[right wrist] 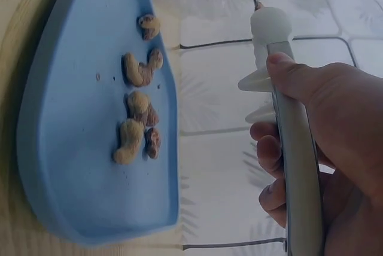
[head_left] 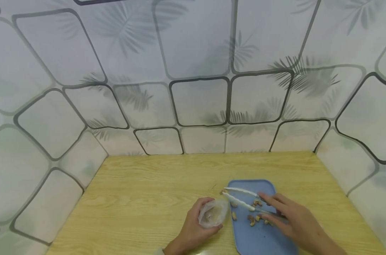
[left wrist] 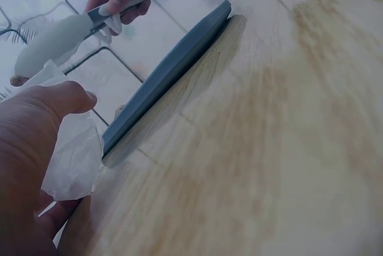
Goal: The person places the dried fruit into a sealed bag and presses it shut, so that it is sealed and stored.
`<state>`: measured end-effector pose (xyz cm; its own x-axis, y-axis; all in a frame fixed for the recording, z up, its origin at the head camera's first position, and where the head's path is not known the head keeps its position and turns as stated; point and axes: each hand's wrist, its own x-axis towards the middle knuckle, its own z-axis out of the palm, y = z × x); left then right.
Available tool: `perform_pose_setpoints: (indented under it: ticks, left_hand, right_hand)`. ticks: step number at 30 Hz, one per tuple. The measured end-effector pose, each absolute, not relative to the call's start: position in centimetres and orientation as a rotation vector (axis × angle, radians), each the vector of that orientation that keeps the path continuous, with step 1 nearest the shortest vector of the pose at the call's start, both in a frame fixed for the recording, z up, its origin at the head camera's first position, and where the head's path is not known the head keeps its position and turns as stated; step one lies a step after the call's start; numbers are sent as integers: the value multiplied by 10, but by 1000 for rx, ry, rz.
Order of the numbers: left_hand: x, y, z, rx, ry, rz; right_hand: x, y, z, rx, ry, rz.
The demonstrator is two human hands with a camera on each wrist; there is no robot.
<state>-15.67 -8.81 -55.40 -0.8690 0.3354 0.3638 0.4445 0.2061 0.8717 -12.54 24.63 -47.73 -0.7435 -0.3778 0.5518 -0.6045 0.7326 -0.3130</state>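
Note:
In the head view my left hand grips a clear plastic bag, its mouth facing up; something pale inside is too blurred to name. My right hand holds white-tipped tongs across the blue tray, their tips reaching past its left edge near the bag. A small brown piece, apparently a cashew nut, is at the tips. Several cashew nuts with brown skins lie on the tray. The left wrist view has my thumb against the bag.
A wood-grain table carries the tray, which has a raised rim. Patterned white walls stand behind the table and along both sides.

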Motion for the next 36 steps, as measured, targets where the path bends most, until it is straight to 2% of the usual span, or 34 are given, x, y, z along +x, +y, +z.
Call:
perform_pose_setpoints:
  ticks: [8, 25, 36]
  left_hand:
    - [-158, -89, -556, -801, -2359, -1780]
    - [-159, -90, -556, -803, -2366, -1816]
    - [-158, -90, -555, -803, -2363, -1815]
  right_hand:
    - [-123, 235, -480, 874, -2398, 736]
    - [-121, 228, -486, 936, -2439, 653]
    - [-119, 230, -484, 865, -2493, 727]
